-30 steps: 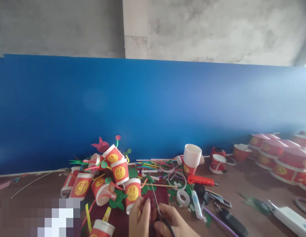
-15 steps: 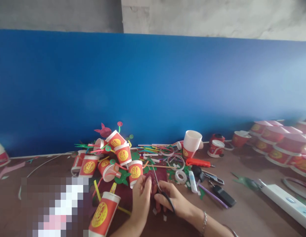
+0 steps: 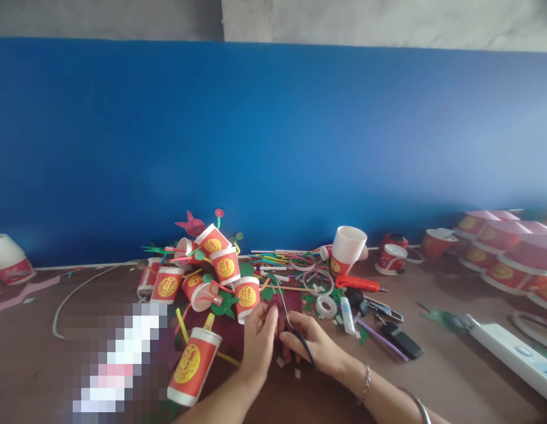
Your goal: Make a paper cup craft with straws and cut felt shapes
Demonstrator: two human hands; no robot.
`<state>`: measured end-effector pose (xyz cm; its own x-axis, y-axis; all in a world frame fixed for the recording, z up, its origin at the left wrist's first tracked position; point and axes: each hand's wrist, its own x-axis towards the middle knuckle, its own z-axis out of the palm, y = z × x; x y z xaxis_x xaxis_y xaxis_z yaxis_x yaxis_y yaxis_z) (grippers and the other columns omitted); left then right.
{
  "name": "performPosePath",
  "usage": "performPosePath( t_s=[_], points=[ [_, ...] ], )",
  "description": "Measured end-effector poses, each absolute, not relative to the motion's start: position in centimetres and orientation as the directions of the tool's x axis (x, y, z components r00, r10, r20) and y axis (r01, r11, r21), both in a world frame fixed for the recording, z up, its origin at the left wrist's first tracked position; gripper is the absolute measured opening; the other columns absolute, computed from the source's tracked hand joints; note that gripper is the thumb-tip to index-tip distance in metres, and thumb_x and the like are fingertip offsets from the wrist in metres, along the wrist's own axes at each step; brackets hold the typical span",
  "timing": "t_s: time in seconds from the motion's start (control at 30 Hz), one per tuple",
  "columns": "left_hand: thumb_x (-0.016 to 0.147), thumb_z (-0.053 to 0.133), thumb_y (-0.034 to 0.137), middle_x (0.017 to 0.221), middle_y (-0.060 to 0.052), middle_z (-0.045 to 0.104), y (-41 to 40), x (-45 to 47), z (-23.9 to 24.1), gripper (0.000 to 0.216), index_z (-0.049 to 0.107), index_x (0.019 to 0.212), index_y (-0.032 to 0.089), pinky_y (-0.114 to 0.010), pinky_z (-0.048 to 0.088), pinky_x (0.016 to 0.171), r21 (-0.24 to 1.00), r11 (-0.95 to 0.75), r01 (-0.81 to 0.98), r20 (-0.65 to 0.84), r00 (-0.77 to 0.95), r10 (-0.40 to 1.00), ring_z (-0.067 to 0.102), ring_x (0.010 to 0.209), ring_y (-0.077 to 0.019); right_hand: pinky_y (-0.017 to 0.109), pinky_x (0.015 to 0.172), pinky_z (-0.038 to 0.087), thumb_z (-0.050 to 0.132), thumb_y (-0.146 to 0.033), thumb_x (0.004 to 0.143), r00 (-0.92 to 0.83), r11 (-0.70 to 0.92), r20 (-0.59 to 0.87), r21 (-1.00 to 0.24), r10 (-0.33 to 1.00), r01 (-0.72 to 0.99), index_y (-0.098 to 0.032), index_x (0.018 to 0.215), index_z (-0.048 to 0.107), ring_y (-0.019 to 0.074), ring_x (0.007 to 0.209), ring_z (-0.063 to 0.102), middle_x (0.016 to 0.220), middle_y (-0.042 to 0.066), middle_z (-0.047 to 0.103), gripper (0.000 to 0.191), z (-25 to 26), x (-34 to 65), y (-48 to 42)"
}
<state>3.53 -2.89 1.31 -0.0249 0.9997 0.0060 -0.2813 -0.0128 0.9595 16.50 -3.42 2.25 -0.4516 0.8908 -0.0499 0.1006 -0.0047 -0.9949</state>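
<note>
My right hand is closed around the dark handles of a pair of scissors, whose blades point up and away from me. Just left of it, my left hand pinches a piece of dark red paper beside the blades. Fingers cover most of that paper, so its outline is hidden. More dark red paper lies behind the hands. Small white scraps are on the table below them. A red paper cup with a yellow emblem leans left of my left wrist.
A pile of joined red cups stands back left, with straws and green paper. Stacked white cups, a tape roll, a glue tube, an orange tool and black keys lie rightward. A white power strip is far right.
The view has shifted, so everything sits slightly higher and further right. Both hands keep the same hold on the paper and scissors.
</note>
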Motion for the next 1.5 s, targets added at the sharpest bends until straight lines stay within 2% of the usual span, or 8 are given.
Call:
performPosePath(
  t_s=[0.23, 0.43, 0.8, 1.17, 1.33, 1.5],
  points=[
    [0.074, 0.064, 0.050, 0.053, 0.007, 0.042, -2.69, 3.58, 0.77, 0.039, 0.044, 0.063, 0.018, -0.019, 0.034, 0.046, 0.938, 0.021, -0.347, -0.017, 0.013, 1.000, 0.040, 0.047, -0.0073, 0.018, 0.043, 0.036, 0.064, -0.061, 0.072, -0.453, 0.006, -0.046, -0.994, 0.890, 0.113, -0.017, 0.076, 0.048, 0.0085, 0.045, 0.052, 0.055, -0.003, 0.057, 0.047, 2.45, 16.55, -3.44],
    [0.075, 0.063, 0.051, 0.052, 0.009, 0.039, -2.78, 3.70, 0.88, 0.039, 0.042, 0.064, 0.019, -0.019, 0.033, 0.041, 0.915, 0.065, -0.398, -0.040, 0.071, 0.997, 0.039, 0.041, -0.0065, 0.018, 0.041, 0.034, 0.062, -0.061, 0.074, -0.441, 0.023, -0.027, -0.994, 0.897, 0.108, -0.017, 0.076, 0.048, 0.0072, 0.043, 0.048, 0.053, -0.004, 0.055, 0.046, 2.49, 16.48, -3.46],
    [0.075, 0.063, 0.051, 0.053, 0.008, 0.041, -2.89, 3.58, 1.38, 0.040, 0.042, 0.065, 0.019, -0.018, 0.031, 0.044, 0.925, 0.068, -0.374, -0.047, 0.064, 0.997, 0.036, 0.044, -0.0055, 0.016, 0.038, 0.029, 0.061, -0.057, 0.076, -0.417, 0.030, -0.021, -0.993, 0.909, 0.117, -0.018, 0.074, 0.046, 0.0051, 0.039, 0.043, 0.051, -0.004, 0.055, 0.042, 2.53, 16.28, -3.49],
    [0.071, 0.066, 0.053, 0.051, 0.009, 0.039, -2.85, 3.60, 1.60, 0.043, 0.041, 0.062, 0.019, -0.017, 0.025, 0.039, 0.921, 0.071, -0.384, -0.049, 0.068, 0.996, 0.030, 0.041, -0.0042, 0.015, 0.037, 0.030, 0.063, -0.054, 0.076, -0.416, 0.029, -0.016, -0.994, 0.909, 0.101, -0.017, 0.075, 0.047, 0.0060, 0.039, 0.045, 0.050, -0.004, 0.056, 0.040, 2.02, 16.41, -3.34],
    [0.071, 0.066, 0.053, 0.052, 0.009, 0.039, -2.92, 3.72, 1.72, 0.043, 0.041, 0.064, 0.020, -0.018, 0.031, 0.038, 0.906, 0.101, -0.410, -0.063, 0.104, 0.993, 0.035, 0.041, -0.0056, 0.016, 0.037, 0.031, 0.064, -0.055, 0.075, -0.413, 0.012, -0.037, -0.993, 0.910, 0.115, -0.018, 0.074, 0.046, 0.0058, 0.039, 0.044, 0.050, -0.004, 0.056, 0.041, 2.27, 16.39, -3.33],
    [0.070, 0.067, 0.053, 0.053, 0.009, 0.040, -2.79, 3.71, 1.62, 0.043, 0.041, 0.064, 0.019, -0.017, 0.030, 0.039, 0.909, 0.100, -0.404, -0.072, 0.085, 0.994, 0.034, 0.042, -0.0051, 0.016, 0.037, 0.030, 0.061, -0.055, 0.078, -0.415, 0.034, -0.021, -0.992, 0.909, 0.125, -0.017, 0.077, 0.048, 0.0057, 0.038, 0.043, 0.050, -0.004, 0.056, 0.040, 1.97, 16.49, -3.23]
  ],
)
